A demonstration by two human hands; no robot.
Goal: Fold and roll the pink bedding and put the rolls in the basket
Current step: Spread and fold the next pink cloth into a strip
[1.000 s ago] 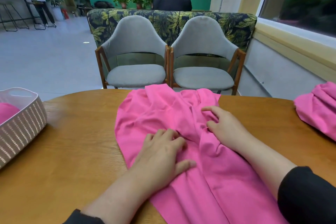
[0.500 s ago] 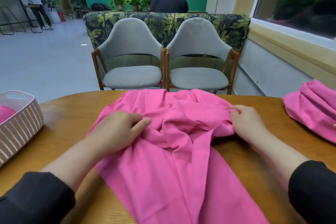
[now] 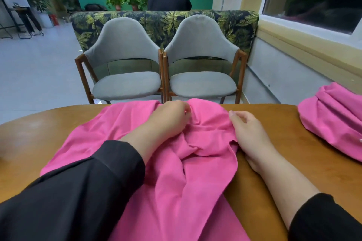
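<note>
Landmark: round wooden table (image 3: 39, 143), warm brown, glossy, filling the lower half of the view.
Pink bedding: one large sheet (image 3: 176, 172) of bright pink cloth, matte and soft-looking, lying across the middle of the table from its far edge to its near edge.
Bedding, surface: crumpled, not flat; deep folds gather at the centre of the table between the two hands, and a long ridge runs from there toward the near edge.
Bedding, edges: the left side spreads wide and fairly smooth over the tabletop; the right side ends in a straight hem with bare wood beside it.
Left hand (image 3: 168, 119): on the bedding near the table's far edge, fingers curled and pinching a bunch of the cloth.
Left sleeve (image 3: 78, 191): black, lying over the near left part of the sheet.
Right hand (image 3: 248, 131): at the sheet's right hem, fingers bent, thumb and fingertips closing on the cloth edge; the wrist rests on bare table.
Second pink cloth (image 3: 333, 123): same colour, heaped loosely at the table's right edge, well apart from the main sheet.
Beyond the table: two grey chairs (image 3: 125, 84) with wooden frames, side by side just past the far edge.
</note>
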